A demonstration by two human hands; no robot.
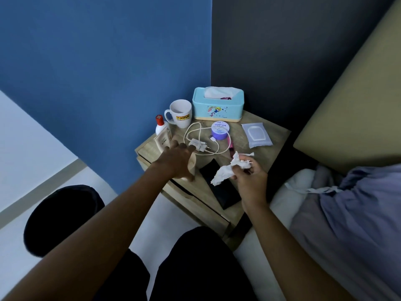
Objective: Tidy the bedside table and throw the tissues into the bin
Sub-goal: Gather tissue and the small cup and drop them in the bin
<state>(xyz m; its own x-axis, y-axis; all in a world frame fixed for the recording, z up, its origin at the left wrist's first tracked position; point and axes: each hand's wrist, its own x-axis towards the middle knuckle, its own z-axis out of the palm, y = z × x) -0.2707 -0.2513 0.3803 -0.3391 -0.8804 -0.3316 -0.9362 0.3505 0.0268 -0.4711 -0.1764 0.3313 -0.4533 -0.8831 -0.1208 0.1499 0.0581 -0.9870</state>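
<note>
meanwhile right hand (247,170) grips crumpled tissue (225,172), its long axis slanting down-left over bedside table (273,135); left hand (178,161) spread wide.

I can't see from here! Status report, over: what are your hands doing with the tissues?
Right hand shut on crumpled tissue. Left hand open, over the bedside table. Charger cable and phone clutter the top.

bedside table (269,135): matt wood | mug (181,114): glossy ceramic | tissues (225,172): crumpled paper
</note>
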